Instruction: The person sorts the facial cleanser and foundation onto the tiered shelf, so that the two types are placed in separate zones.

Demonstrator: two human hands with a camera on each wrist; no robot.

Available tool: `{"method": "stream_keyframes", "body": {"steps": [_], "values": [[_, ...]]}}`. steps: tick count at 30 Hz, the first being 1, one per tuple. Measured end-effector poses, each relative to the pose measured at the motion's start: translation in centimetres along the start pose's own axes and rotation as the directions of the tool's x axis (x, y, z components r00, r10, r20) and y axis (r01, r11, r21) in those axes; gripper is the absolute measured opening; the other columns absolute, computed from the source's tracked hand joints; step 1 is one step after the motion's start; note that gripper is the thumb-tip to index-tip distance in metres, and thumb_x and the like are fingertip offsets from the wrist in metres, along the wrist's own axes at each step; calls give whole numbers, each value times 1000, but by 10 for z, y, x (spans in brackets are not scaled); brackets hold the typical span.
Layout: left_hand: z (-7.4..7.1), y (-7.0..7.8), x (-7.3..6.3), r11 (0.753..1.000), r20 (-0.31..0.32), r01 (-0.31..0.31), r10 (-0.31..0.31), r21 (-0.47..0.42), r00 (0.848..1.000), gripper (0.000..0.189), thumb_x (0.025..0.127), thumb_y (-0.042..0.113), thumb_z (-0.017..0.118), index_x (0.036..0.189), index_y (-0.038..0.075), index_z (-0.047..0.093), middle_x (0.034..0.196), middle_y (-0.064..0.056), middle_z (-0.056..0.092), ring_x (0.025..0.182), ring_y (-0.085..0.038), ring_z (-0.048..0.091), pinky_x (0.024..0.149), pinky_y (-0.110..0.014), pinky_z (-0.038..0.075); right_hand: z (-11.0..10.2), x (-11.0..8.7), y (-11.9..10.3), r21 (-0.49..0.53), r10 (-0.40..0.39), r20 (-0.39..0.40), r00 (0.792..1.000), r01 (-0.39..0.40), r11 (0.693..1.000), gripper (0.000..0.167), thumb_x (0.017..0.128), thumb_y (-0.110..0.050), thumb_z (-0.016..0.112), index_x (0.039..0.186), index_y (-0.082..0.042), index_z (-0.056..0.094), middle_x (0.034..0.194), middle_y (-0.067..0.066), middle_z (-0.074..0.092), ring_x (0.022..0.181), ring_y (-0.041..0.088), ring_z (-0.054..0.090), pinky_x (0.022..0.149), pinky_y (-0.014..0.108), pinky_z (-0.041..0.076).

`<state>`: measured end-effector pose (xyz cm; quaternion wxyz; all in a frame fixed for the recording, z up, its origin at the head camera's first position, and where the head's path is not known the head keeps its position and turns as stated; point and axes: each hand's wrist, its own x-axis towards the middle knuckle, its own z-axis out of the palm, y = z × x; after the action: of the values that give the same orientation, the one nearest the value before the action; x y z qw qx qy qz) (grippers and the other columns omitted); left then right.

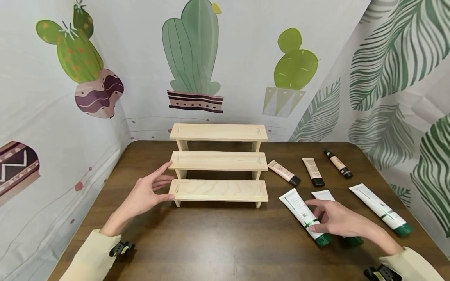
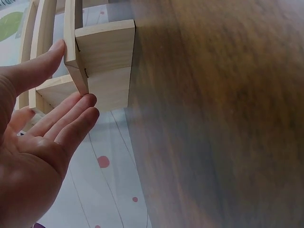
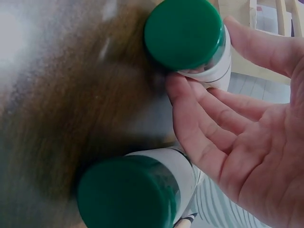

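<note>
A three-step wooden display shelf [image 1: 219, 190] stands on the table. My left hand [image 1: 145, 194] is at its left end with fingers extended, the thumb touching the lowest step and the index finger at the middle one. To the right of the shelf lies a white squeeze tube with a green cap [image 1: 299, 208]; my right hand [image 1: 339, 219] grips it between thumb and fingers. Close up in the right wrist view, the tube's green cap [image 3: 184, 34] sits beside the fingertips. Partly hidden beneath the right hand is a second white tube [image 1: 324, 195].
Farther right lies a third white green-capped tube [image 1: 377, 207]. Behind these are a pinkish tube with a black cap [image 1: 281, 171], a beige tube [image 1: 312, 168] and a slim black-and-beige tube [image 1: 337, 162]. A printed cloth [image 1: 242, 58] hangs behind the brown table [image 1: 218, 242].
</note>
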<state>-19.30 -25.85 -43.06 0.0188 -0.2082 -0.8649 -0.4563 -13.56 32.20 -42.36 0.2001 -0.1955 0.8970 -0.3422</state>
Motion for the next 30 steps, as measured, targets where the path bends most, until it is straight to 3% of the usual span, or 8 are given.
{"method": "stream_keyframes", "body": {"steps": [18,24,30], "values": [[0,-1,1,1000,5,-9,9,-4,1000,108,77,5,95,166,22,37,128,-15,72,119,-33,69,101,-45,58,-4,9,-3,-10,46,54,997,-45,999,80,83,-18,88,139,22,47,84,2,62,66,11,63,60,26,53],[0,0,1,1000,-1,-15,15,2,1000,108,77,3,95,166,22,37,127,-15,72,118,-33,70,101,-44,58,-1,10,-1,28,13,22,1000,-14,1000,78,82,-17,88,136,25,50,81,1,62,65,9,61,60,24,52],[0,-2,0,1000,-1,-12,12,7,1000,108,77,3,95,166,21,37,127,-15,72,118,-33,70,100,-44,58,4,8,-5,37,-20,-65,998,23,999,75,83,-20,90,136,20,55,86,1,59,71,7,59,62,24,52]]}}
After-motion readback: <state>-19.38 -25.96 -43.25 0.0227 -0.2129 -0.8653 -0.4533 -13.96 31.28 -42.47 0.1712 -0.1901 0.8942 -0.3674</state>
